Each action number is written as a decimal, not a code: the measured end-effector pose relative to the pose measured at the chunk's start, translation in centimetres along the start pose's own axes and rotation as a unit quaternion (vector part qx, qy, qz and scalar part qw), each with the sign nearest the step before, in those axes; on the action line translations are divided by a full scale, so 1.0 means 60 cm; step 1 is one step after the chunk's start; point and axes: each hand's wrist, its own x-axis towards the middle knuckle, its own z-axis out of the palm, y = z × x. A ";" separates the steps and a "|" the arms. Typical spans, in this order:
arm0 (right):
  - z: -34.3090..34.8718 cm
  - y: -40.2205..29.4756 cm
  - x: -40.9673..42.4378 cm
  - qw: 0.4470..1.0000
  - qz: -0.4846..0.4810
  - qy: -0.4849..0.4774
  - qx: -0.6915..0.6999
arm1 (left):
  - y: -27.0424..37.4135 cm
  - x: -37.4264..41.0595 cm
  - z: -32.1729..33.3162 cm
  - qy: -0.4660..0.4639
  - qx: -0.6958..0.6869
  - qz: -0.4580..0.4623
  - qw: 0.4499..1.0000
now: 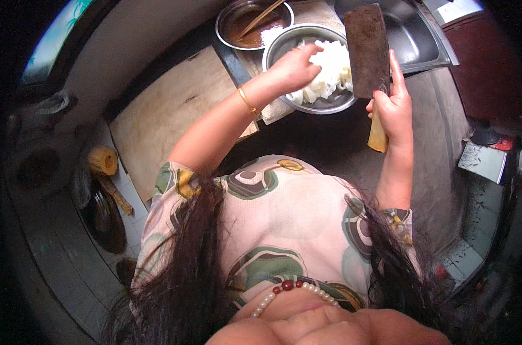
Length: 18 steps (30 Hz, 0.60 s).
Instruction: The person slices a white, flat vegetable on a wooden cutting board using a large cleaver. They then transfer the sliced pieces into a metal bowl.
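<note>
A steel bowl (282, 39) holds a heap of thin white food slices (330, 64). My left hand (297, 67) reaches over its near left side, at the edge of the heap. Thumb and forefinger are apart with nothing visible between them; the other fingers are mostly hidden. A gold bracelet circles that wrist. To the right of the bowl, my right hand (392, 105) is closed around the yellowish handle of a cleaver (366, 51). Its dark, broad blade points up and away, covering part of the bowl's right side from view.
Behind the bowl stands a pan (254, 23) of brown liquid with chopsticks (261, 17) in it. A steel sink (412, 36) is at the back right. A wooden board (174, 112) lies to the left. A cut yellow squash (102, 160) sits further left, near a round black object (103, 215).
</note>
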 end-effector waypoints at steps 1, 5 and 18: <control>-0.002 0.007 0.000 1.000 -0.001 -0.003 0.025 | 0.001 -0.007 0.005 -0.027 0.090 0.011 0.996; 0.003 0.003 0.000 0.994 0.017 -0.024 0.108 | 0.002 -0.017 0.015 -0.013 0.027 0.061 0.998; 0.036 -0.008 0.013 0.962 0.012 -0.120 0.245 | -0.016 -0.143 0.017 0.047 0.076 0.063 0.994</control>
